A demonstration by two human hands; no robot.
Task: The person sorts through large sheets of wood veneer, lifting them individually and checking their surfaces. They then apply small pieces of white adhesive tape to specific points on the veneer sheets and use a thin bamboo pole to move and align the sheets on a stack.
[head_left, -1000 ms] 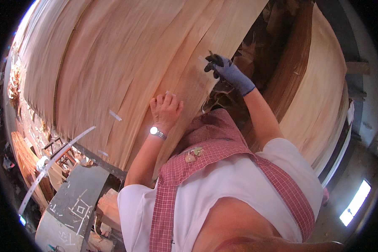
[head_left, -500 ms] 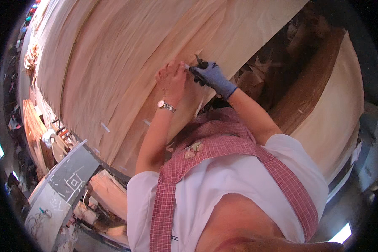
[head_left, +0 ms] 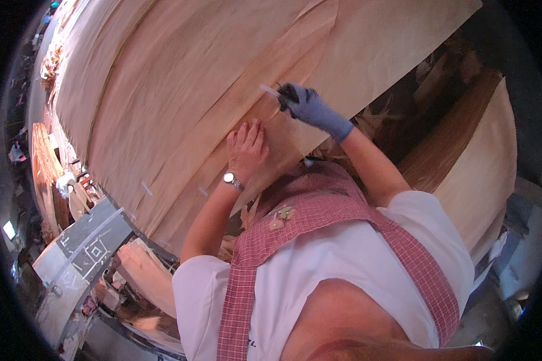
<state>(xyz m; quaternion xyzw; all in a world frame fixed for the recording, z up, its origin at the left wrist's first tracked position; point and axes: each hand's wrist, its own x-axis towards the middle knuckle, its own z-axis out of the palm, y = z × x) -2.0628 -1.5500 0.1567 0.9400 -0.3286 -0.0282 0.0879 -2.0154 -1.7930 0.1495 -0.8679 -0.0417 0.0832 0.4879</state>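
A wide sheet of pale wood veneer [head_left: 180,90] fills the upper left, with long seams running across it. My bare left hand [head_left: 247,147], a watch on its wrist, lies flat on the veneer near its lower edge, fingers spread and holding nothing. My right hand [head_left: 307,105] wears a blue-grey glove and pinches a thin white strip [head_left: 268,90] just above the veneer, up and to the right of the left hand. A red checked apron over a white shirt [head_left: 319,265] fills the lower middle.
More veneer stacks [head_left: 470,162], pale and brown, lie to the right. A grey machine surface [head_left: 81,253] with white markings sits at lower left, with stacked wood pieces [head_left: 144,271] beside it. Short white tape bits [head_left: 146,188] stick to the sheet's near edge.
My gloved right hand has come left from beyond the sheet's edge onto the veneer, now with a white strip showing at its fingertips. The left hand stays pressed on the sheet.
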